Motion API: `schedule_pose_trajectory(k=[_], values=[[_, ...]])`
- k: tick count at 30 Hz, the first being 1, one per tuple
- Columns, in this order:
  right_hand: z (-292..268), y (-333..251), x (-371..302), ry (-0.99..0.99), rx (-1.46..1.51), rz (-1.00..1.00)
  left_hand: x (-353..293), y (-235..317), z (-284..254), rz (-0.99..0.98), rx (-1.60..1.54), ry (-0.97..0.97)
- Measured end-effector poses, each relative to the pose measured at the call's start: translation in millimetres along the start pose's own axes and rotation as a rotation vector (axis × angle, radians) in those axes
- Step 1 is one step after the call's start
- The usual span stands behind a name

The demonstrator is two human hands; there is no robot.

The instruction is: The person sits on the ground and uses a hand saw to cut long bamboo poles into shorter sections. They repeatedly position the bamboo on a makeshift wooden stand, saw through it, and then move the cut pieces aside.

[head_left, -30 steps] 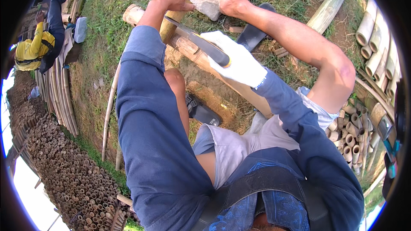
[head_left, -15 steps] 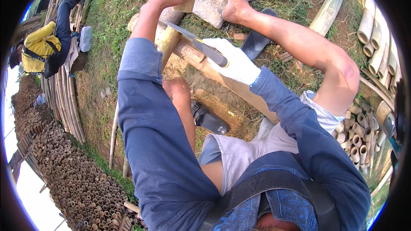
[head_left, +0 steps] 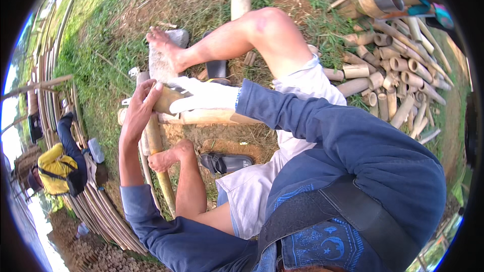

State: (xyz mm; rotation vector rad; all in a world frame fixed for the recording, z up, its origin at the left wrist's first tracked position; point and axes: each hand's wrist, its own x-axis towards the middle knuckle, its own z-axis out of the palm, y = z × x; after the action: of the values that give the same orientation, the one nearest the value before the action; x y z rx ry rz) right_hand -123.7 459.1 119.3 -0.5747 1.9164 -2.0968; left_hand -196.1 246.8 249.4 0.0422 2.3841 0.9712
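My left hand [head_left: 140, 113], bare, wraps around the far end of a short tan bamboo piece [head_left: 165, 99]. My right hand [head_left: 201, 95] wears a white glove and closes over the near end of the same piece. No blade shows in it. Under both hands a thick bamboo pole [head_left: 206, 118] lies crosswise. A thinner bamboo stick [head_left: 160, 171] runs down toward me beside my left foot [head_left: 169, 158]. My right foot [head_left: 164, 45] presses on a grey stone [head_left: 161, 65].
Dark sandals lie by my left knee [head_left: 227, 162] and near the right foot [head_left: 217, 68]. Several cut bamboo tubes [head_left: 393, 75] are heaped at the right. Long poles [head_left: 101, 211] lie at the left, where a person in a yellow top [head_left: 55, 168] crouches.
The view has swung round, so my legs and hands now sit left of centre. The knife blade seen in the gloved hand earlier no longer shows. Both hands still work at the bamboo.
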Motion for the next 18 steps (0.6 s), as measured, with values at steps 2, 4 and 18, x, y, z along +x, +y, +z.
schedule_pose_trajectory(k=[2,4,18], values=[[-11,-62,-25,-0.073,0.049,0.085,-48,26,37,0.164,-0.014,-0.028],[-41,-68,-73,-0.062,0.100,0.052,-77,61,64,0.157,0.030,-0.056],[-288,-35,-550,1.203,-1.789,0.618,-148,127,115,0.411,0.496,-0.358]])
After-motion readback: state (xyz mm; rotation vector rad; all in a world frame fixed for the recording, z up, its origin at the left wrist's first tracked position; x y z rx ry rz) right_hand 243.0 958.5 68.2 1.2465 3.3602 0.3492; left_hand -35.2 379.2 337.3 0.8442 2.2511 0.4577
